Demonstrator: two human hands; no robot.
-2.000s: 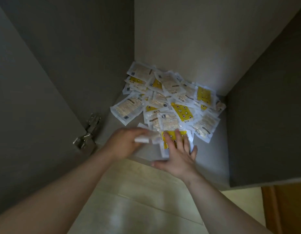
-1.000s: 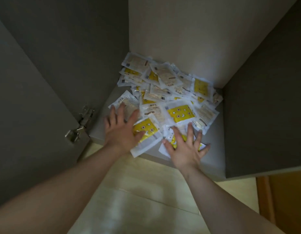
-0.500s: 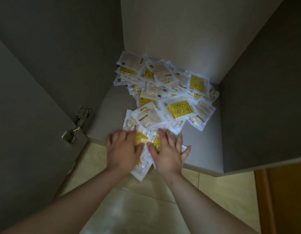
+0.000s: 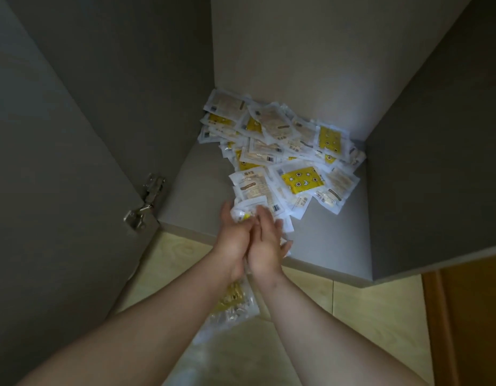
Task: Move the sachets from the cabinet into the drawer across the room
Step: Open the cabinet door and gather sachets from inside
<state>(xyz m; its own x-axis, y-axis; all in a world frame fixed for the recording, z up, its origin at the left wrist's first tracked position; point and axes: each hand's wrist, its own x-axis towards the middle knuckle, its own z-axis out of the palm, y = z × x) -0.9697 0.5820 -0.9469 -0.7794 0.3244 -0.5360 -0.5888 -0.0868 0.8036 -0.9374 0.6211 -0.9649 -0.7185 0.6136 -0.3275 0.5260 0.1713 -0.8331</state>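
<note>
Head camera looks down into a grey laminate cabinet (image 4: 425,168) where a heap of small flat white-and-yellow plastic sachets (image 4: 283,151) sits pushed into the back corner of the shelf (image 4: 324,240). A smaller bunch (image 4: 233,305) is sandwiched between both palms at the front lip, its lower end dangling past the wrists over the pale tiled floor (image 4: 366,316). The left hand (image 4: 235,240) and right hand (image 4: 265,246) are pressed flat against each other with fingers mostly straight, squeezing rather than wrapping, so neither really has a closed grip. My guess is these packs weigh next to nothing, are floppy and have slick film, so a stack like this will want to slide apart and squirt out the bottom. I'd clamp across the middle of the stack, or get a thumb under that hanging end, not just hold the top edges. The clamped bunch runs lengthwise roughly along the forearms, top end toward the heap and loose end down toward the floor; in the heap the packs lie flat, their long sides pointing every which way. No drawer in view, and most of the pile hasn't left the shelf — plenty of trips to go, I'd say.
</note>
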